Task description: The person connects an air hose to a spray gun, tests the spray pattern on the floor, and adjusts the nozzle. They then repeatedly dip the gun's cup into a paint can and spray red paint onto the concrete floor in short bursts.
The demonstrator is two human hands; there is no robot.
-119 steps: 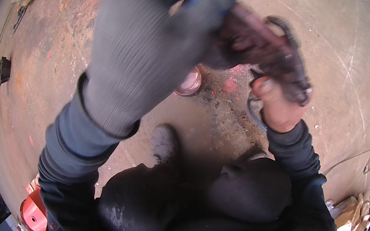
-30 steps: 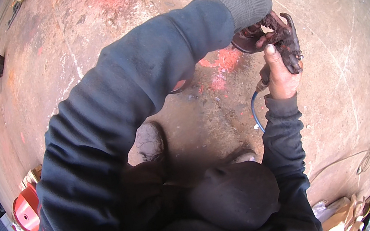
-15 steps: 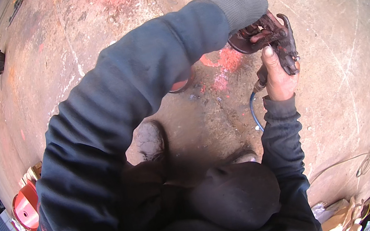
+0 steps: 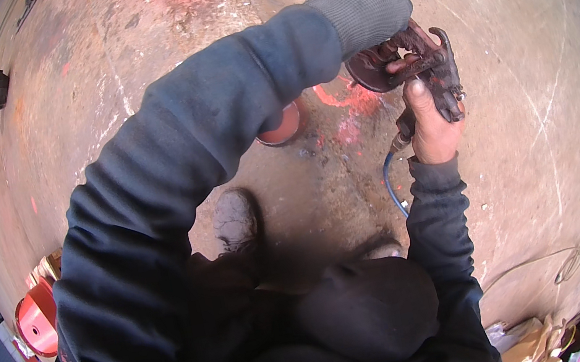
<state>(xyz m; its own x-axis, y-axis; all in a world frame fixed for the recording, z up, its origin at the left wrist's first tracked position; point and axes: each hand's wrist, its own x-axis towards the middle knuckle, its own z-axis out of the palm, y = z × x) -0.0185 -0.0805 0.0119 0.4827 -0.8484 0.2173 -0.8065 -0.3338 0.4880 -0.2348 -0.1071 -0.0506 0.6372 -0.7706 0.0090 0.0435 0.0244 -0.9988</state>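
Note:
A dark, paint-caked spray gun [image 4: 439, 69] is in my right hand [image 4: 435, 126], whose thumb lies along its body and whose fingers wrap its handle. A blue air hose [image 4: 390, 183] joins the gun through a metal fitting beneath that hand. My left hand [image 4: 361, 2], in a grey knitted glove, is closed against the gun's round, dark cup [image 4: 371, 75]; its fingertips are hidden behind the glove's back. Below my left sleeve, a round red container [image 4: 286, 126] stands on the floor, partly covered by the sleeve.
Red paint stains [image 4: 353, 100] mark the concrete floor [image 4: 527, 162]. A red drum-like piece [image 4: 39, 322] lies at the left. A thin cable [image 4: 571, 259] and crumpled brown paper [image 4: 532, 344] lie at the lower right. My shoe [image 4: 234, 218] is below the left arm.
Both hands and the spray gun have shifted slightly left. More of the red container shows below my left sleeve, and more of the cup's rim shows below the glove.

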